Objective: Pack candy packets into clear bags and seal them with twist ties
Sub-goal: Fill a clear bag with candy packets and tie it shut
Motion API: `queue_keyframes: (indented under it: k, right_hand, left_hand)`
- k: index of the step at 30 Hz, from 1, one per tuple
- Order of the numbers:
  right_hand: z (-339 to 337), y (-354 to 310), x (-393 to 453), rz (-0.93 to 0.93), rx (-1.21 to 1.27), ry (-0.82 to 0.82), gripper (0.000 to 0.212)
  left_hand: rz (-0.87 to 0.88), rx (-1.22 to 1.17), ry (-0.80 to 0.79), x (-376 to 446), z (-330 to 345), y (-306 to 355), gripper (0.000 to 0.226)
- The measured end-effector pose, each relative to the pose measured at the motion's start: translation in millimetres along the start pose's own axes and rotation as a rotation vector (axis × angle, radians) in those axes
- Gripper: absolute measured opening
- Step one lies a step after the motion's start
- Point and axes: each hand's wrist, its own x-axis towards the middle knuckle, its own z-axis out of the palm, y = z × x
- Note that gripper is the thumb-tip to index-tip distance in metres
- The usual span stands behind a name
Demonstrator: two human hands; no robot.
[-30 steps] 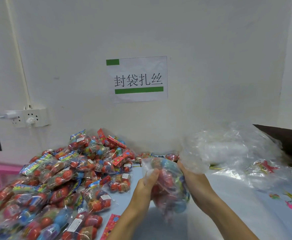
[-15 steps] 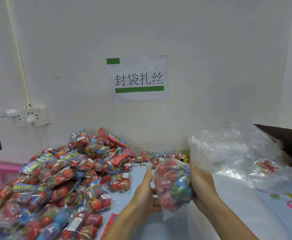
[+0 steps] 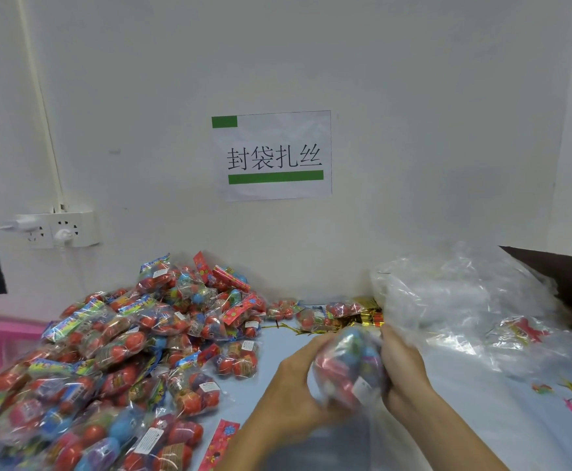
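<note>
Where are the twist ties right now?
Head view: the gold twist ties lie by the wall, right of centre, between the candy pile and the clear bags.

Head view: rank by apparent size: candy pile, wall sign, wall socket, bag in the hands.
1. Candy pile
2. Wall sign
3. Bag in the hands, blurred and nearest the camera, so it is unsure against the wall socket, which looks alike.
</note>
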Motion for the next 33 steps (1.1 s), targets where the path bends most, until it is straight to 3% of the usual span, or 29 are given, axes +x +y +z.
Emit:
queue_keyframes:
  k: [5, 8, 14, 17, 20, 23, 25, 26, 29, 33]
  right_hand:
    - [1, -6, -6, -0.119, -0.200, -0.133, 0.050]
    - [0, -10, -8, -0.188, -0.277, -0.224, 0.038]
    - [-2, -5, -12, -0.263, -0.302, -0.393, 0.036]
    - [4, 1, -12, -0.201, -0.296, -0.339, 0.031]
    - [7, 8, -7, -0.134, -0.322, -0.202, 0.033]
    - [5, 7, -3, -0.091, -0.278, -0.065, 0.031]
    - [0, 4, 0, -0.077, -0.218, 0.011, 0.036]
    - [-2, 2, 2, -0.067, -0.187, 0.043, 0.036]
    - [-10, -1, 9, -0.008, -0.068, 0.090, 0.026]
    - [-7, 1, 7, 0.020, -0.025, 0.077, 0.022]
  left_hand:
    - [-0.251, -0.232, 0.024, 0, 0, 1, 0.041]
    - [-0.339, -0.407, 0.043, 2, -2, 3, 0.051]
    - [-0.610, -0.703, 0.118, 8, -5, 5, 0.059]
    - [-0.704, -0.762, 0.133, 9, -4, 7, 0.074]
    - [-0.741, -0.676, 0.173, 10, -1, 11, 0.069]
    - [-0.615, -0.440, 0.246, 8, 1, 4, 0.058]
    - [-0.461, -0.290, 0.214, 6, 0, 5, 0.035]
    - [-0.376, -0.159, 0.175, 5, -1, 5, 0.037]
    - [-0.122, 0.241, 0.023, 0, -2, 0, 0.090]
    - [0.104, 0.443, -0.131, -2, 4, -3, 0.091]
